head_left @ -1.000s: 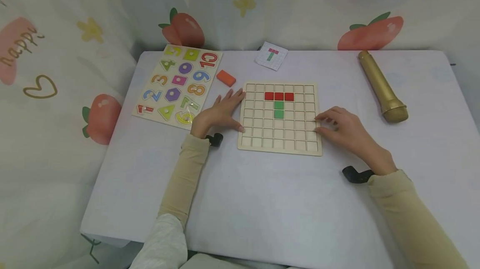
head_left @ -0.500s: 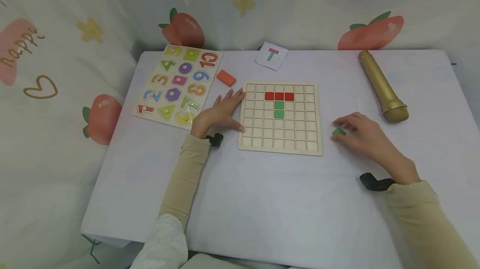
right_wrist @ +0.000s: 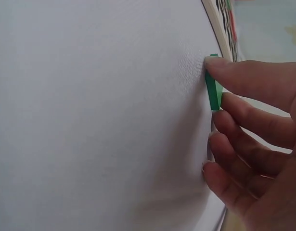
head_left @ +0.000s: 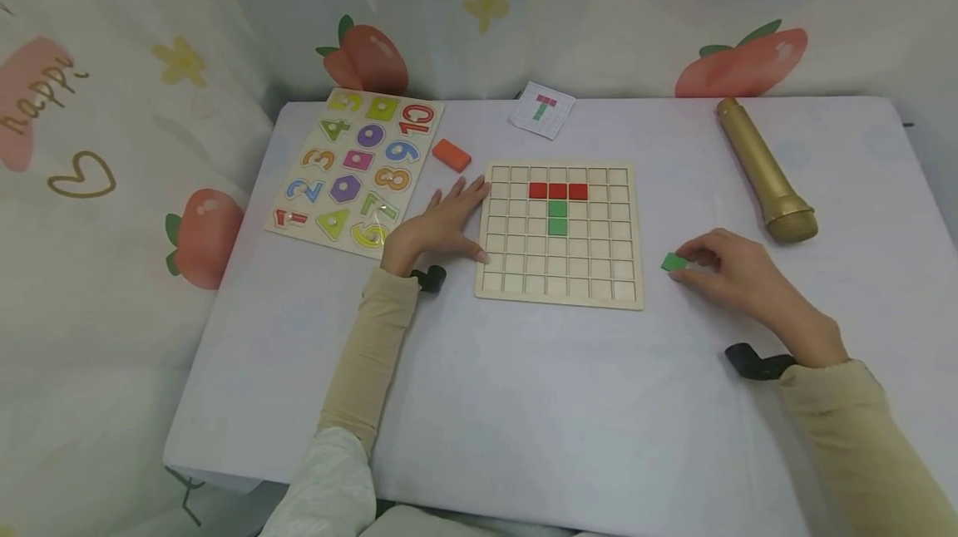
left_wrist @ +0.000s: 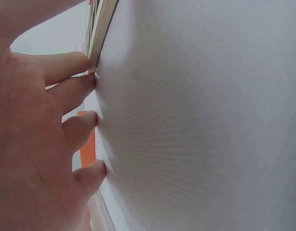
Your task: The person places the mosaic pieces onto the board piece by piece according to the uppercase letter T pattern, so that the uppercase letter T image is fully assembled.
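Note:
A wooden grid board [head_left: 516, 271] lies mid-table, with three red squares [head_left: 557, 190] in a row and two green squares [head_left: 557, 218] under the middle one. Spread over the table, my left hand [head_left: 441, 225] touches the board's left edge with thumb and fingertips; the left wrist view shows its fingertips [left_wrist: 92, 115] on the cloth. Right of the board, my right hand [head_left: 733, 271] pinches a small green tile [head_left: 673, 262] between thumb and fingers. In the right wrist view that tile [right_wrist: 214, 89] stands edge-on, close over the cloth.
Left of the board lies a number puzzle board [head_left: 352, 175], with an orange block [head_left: 451, 155] beside it. A pattern card [head_left: 542, 110] with a red and green T lies at the back. A gold toy microphone [head_left: 767, 171] lies at the back right.
My right hand has moved from the board's right edge out to the right, and the green tile now shows in its fingers. My left hand has stayed in place.

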Demonstrator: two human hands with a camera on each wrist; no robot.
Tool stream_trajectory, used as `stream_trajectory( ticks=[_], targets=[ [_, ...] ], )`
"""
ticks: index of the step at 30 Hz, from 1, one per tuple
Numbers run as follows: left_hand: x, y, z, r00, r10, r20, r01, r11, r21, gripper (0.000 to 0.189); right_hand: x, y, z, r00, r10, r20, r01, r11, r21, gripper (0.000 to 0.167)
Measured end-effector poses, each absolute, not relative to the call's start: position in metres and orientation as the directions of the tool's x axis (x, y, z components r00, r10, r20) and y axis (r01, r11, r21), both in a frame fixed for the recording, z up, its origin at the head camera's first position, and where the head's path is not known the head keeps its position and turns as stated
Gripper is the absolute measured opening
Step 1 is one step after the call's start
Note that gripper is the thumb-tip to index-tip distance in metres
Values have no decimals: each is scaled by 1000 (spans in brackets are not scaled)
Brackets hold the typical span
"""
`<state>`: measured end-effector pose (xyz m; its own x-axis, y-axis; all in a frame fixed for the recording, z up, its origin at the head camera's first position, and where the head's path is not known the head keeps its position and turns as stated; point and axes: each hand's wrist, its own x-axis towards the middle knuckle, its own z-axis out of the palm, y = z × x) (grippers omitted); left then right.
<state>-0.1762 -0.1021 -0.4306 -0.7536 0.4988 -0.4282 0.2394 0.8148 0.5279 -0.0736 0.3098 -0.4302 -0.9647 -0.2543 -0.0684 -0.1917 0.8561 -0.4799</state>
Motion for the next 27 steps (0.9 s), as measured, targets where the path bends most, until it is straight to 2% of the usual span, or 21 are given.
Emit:
stream_trajectory(
  ticks=[12,20,27],
  targets=[
    [-178,-101,-433,-751,503,-428,245,814,527,119,-81,299,-429,-958,-287,-22,-246,854,-459,25],
    [-177,-102,-432,-752,498,-433,237,816,526,119,-87,284,-424,-945,-326,31,-300,825,-479,23],
    [-177,-102,-432,-755,492,-433,233,819,524,119,-96,263,-421,-936,-350,25,-311,794,-522,23]
  ],
)
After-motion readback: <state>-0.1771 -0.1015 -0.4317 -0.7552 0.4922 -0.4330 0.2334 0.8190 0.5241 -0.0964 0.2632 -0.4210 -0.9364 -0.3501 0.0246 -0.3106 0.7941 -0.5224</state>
